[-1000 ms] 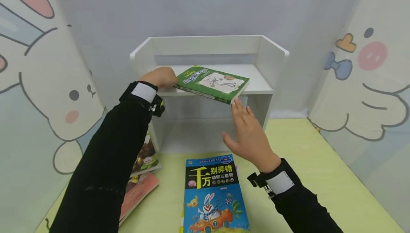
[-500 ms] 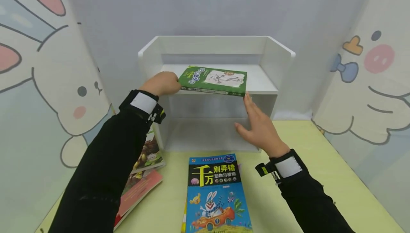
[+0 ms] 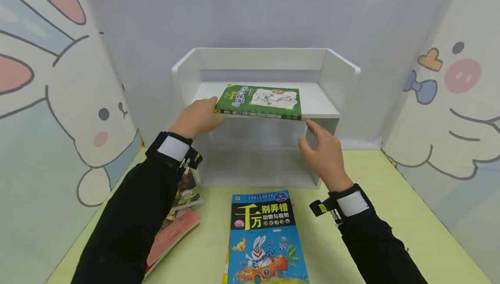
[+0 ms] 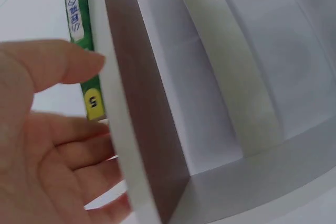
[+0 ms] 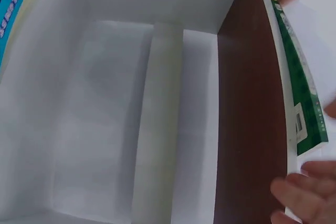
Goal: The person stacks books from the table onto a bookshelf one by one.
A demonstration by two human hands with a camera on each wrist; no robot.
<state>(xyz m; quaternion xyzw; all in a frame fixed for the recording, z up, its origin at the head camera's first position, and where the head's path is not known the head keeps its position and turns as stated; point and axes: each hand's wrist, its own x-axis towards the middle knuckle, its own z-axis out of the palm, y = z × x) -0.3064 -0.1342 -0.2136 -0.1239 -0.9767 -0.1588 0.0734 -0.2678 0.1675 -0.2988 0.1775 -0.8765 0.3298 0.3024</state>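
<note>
A green book [image 3: 258, 101] lies flat on the upper board of a white shelf [image 3: 265, 54], its spine facing me and its front edge over the board's front edge. My left hand [image 3: 197, 117] is at the book's left end. In the left wrist view, the thumb of that left hand [image 4: 37, 145] lies against the spine of the green book [image 4: 79, 24], with the fingers beyond its end. My right hand [image 3: 326, 158] is just below the book's right front corner, fingers loosely bent. The right wrist view shows a small gap between the right hand [image 5: 310, 195] and the book [image 5: 304, 98].
A blue children's book [image 3: 261, 236] lies atop other books on the yellow-green table [image 3: 375, 214] before the shelf. A red book [image 3: 173, 234] and another illustrated book [image 3: 188, 193] lie left, partly behind my sleeve. Cartoon-printed panels [image 3: 449, 114] stand at both sides.
The green book has gone from tilted, with its right end jutting forward, to lying nearly straight along the shelf. My right hand has moved off its corner; my left hand's grip has loosened.
</note>
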